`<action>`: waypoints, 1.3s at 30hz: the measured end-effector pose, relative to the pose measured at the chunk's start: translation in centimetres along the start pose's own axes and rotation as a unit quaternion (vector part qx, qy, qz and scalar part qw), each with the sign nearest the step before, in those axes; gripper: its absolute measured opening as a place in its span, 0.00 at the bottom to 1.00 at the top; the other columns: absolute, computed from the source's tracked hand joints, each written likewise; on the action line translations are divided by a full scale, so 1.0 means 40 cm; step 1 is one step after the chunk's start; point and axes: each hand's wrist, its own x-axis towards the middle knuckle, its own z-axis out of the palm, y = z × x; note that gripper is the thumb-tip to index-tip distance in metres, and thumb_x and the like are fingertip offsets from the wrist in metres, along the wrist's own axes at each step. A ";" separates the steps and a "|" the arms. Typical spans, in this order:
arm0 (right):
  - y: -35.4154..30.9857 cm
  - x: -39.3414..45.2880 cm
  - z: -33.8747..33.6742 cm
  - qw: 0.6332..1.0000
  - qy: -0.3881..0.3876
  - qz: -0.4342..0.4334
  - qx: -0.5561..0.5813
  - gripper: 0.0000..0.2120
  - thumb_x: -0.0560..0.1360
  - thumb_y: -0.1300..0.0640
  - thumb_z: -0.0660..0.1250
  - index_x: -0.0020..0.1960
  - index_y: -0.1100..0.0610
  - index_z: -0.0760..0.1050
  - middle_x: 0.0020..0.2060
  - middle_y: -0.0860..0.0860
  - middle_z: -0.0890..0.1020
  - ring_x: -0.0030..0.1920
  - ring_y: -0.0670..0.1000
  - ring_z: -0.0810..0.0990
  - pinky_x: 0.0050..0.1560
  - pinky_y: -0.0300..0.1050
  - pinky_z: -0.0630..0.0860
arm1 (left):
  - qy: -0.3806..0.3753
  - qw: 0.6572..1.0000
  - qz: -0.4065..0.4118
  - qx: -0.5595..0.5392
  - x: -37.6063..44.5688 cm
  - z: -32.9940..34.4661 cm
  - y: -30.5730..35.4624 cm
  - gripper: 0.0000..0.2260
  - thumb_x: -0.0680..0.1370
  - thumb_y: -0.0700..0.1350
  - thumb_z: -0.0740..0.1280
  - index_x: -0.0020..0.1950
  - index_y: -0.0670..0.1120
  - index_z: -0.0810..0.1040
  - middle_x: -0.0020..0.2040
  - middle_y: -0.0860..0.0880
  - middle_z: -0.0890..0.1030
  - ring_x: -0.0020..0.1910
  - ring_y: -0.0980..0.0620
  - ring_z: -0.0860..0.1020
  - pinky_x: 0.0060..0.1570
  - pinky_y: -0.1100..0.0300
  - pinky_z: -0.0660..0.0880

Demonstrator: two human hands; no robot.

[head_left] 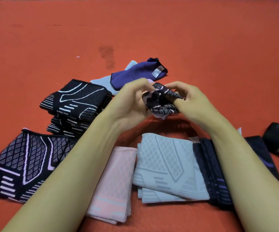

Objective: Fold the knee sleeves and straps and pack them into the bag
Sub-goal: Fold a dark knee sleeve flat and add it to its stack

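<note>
Gripping bunched dark sleeve [162,101], both hands [158,101]; folded sleeves [167,166] surrounding.

Bunched dark dotted knee sleeve [162,102] held above folded sleeves [165,166]

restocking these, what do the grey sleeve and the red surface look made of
Grey sleeve: looks like stretchy knit fabric, matte, going by the raised woven diamond and bar pattern. Red surface: probably cloth or felt, matte, with a darker stain; its weave is too blurred to tell.
</note>
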 end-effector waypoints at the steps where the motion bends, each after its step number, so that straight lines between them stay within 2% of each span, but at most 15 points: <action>1: 0.004 0.000 -0.001 1.000 0.005 0.002 0.027 0.14 0.80 0.63 0.66 0.57 0.46 0.83 0.48 0.53 0.87 0.48 0.51 0.85 0.52 0.54 0.82 | -0.013 0.999 0.017 0.049 0.003 -0.006 -0.005 0.15 0.74 0.34 0.64 0.61 0.38 0.73 0.57 0.31 0.78 0.53 0.37 0.81 0.52 0.48 0.79; 5: -0.016 -0.014 -0.005 0.955 -0.048 0.053 0.289 0.16 0.81 0.73 0.59 0.55 0.57 0.80 0.48 0.55 0.86 0.48 0.53 0.86 0.51 0.49 0.83 | 0.105 0.936 0.099 0.320 0.010 -0.013 -0.023 0.21 0.76 0.26 0.66 0.65 0.42 0.70 0.44 0.44 0.83 0.41 0.52 0.82 0.42 0.56 0.81; 8: -0.029 -0.022 -0.016 0.883 -0.088 0.071 0.455 0.13 0.79 0.70 0.59 0.56 0.57 0.76 0.47 0.56 0.84 0.46 0.54 0.83 0.47 0.49 0.82 | 0.175 0.900 0.118 0.382 0.020 -0.019 -0.030 0.17 0.73 0.38 0.67 0.61 0.47 0.73 0.50 0.39 0.83 0.44 0.41 0.83 0.53 0.39 0.82; 10: -0.037 -0.027 -0.027 0.852 -0.130 0.074 0.502 0.12 0.77 0.65 0.64 0.59 0.56 0.76 0.49 0.56 0.84 0.46 0.54 0.83 0.45 0.51 0.81 | 0.199 0.885 0.105 0.408 0.024 -0.018 -0.034 0.12 0.74 0.41 0.66 0.57 0.47 0.77 0.52 0.43 0.83 0.50 0.36 0.84 0.55 0.37 0.82; 13: -0.034 -0.029 -0.014 0.897 -0.182 0.049 0.401 0.15 0.76 0.66 0.67 0.61 0.55 0.74 0.50 0.56 0.84 0.47 0.55 0.83 0.47 0.57 0.82 | 0.210 0.887 0.099 0.400 0.027 -0.027 -0.035 0.09 0.76 0.34 0.63 0.50 0.42 0.81 0.44 0.41 0.85 0.44 0.42 0.86 0.49 0.46 0.84; 16: -0.018 -0.019 0.012 0.996 -0.071 0.046 0.033 0.12 0.76 0.63 0.70 0.55 0.49 0.74 0.40 0.45 0.83 0.35 0.40 0.79 0.40 0.37 0.75 | 0.226 0.881 0.099 0.403 0.023 -0.027 -0.036 0.07 0.70 0.37 0.65 0.42 0.46 0.81 0.37 0.47 0.84 0.38 0.50 0.82 0.46 0.48 0.82; 19: -0.006 -0.003 0.020 0.993 0.035 0.069 -0.091 0.08 0.73 0.53 0.70 0.52 0.48 0.75 0.37 0.46 0.83 0.32 0.43 0.77 0.34 0.39 0.69 | 0.198 0.896 0.082 0.390 0.021 -0.007 -0.043 0.05 0.67 0.39 0.65 0.40 0.46 0.80 0.36 0.47 0.83 0.38 0.49 0.82 0.48 0.51 0.82; 22: 0.004 0.003 0.016 0.987 0.066 0.057 -0.133 0.12 0.72 0.61 0.68 0.52 0.48 0.76 0.35 0.47 0.81 0.33 0.43 0.75 0.29 0.33 0.67 | 0.101 0.965 0.029 0.241 0.014 0.007 -0.030 0.09 0.73 0.29 0.61 0.48 0.38 0.78 0.44 0.39 0.79 0.41 0.44 0.77 0.43 0.58 0.79; 24: 0.006 0.005 0.010 0.984 0.063 0.036 -0.160 0.16 0.70 0.65 0.65 0.52 0.47 0.77 0.37 0.46 0.81 0.35 0.45 0.76 0.30 0.33 0.67 | 0.018 0.993 -0.006 0.117 -0.004 0.005 -0.009 0.14 0.72 0.33 0.59 0.55 0.37 0.77 0.47 0.40 0.72 0.42 0.43 0.68 0.46 0.52 0.75; 26: 0.006 0.004 0.006 0.986 0.056 0.020 -0.154 0.18 0.70 0.67 0.63 0.50 0.48 0.79 0.38 0.45 0.82 0.37 0.49 0.76 0.34 0.34 0.68 | -0.038 0.997 -0.006 0.061 -0.018 -0.001 -0.001 0.10 0.72 0.37 0.60 0.51 0.41 0.78 0.42 0.44 0.72 0.38 0.46 0.68 0.45 0.52 0.73; 29: -0.002 0.003 0.010 0.997 0.072 0.032 0.023 0.22 0.71 0.72 0.60 0.50 0.51 0.84 0.42 0.47 0.87 0.45 0.48 0.84 0.47 0.38 0.79 | 0.019 0.971 0.063 0.229 -0.003 -0.015 -0.015 0.14 0.72 0.36 0.69 0.57 0.41 0.78 0.48 0.42 0.83 0.47 0.48 0.81 0.52 0.54 0.77; 32: -0.017 0.001 0.020 0.958 0.032 0.096 0.269 0.22 0.75 0.76 0.57 0.53 0.56 0.82 0.45 0.56 0.87 0.45 0.54 0.86 0.50 0.50 0.82 | 0.138 0.891 0.102 0.421 0.014 -0.018 -0.025 0.16 0.71 0.37 0.76 0.54 0.45 0.76 0.38 0.52 0.83 0.37 0.55 0.79 0.46 0.61 0.76; 34: -0.022 0.002 0.019 0.935 0.002 0.122 0.334 0.18 0.77 0.75 0.58 0.55 0.59 0.81 0.46 0.58 0.85 0.45 0.54 0.83 0.51 0.52 0.79 | 0.145 0.898 0.104 0.403 0.012 -0.020 -0.021 0.15 0.74 0.33 0.75 0.53 0.45 0.75 0.35 0.54 0.83 0.34 0.58 0.78 0.41 0.65 0.75; 37: -0.019 -0.003 0.009 0.894 -0.062 0.112 0.429 0.15 0.78 0.69 0.60 0.59 0.60 0.80 0.51 0.59 0.83 0.53 0.56 0.81 0.59 0.56 0.76 | 0.095 0.952 0.081 0.279 0.004 -0.031 -0.011 0.15 0.72 0.38 0.77 0.53 0.46 0.76 0.43 0.47 0.84 0.41 0.52 0.81 0.43 0.60 0.78; 39: -0.018 -0.009 -0.003 0.870 -0.125 0.074 0.471 0.15 0.77 0.66 0.63 0.62 0.62 0.78 0.54 0.61 0.82 0.56 0.59 0.79 0.63 0.58 0.75 | 0.092 0.959 0.067 0.259 0.003 -0.036 -0.007 0.14 0.74 0.39 0.78 0.53 0.47 0.77 0.44 0.48 0.82 0.43 0.52 0.81 0.43 0.60 0.77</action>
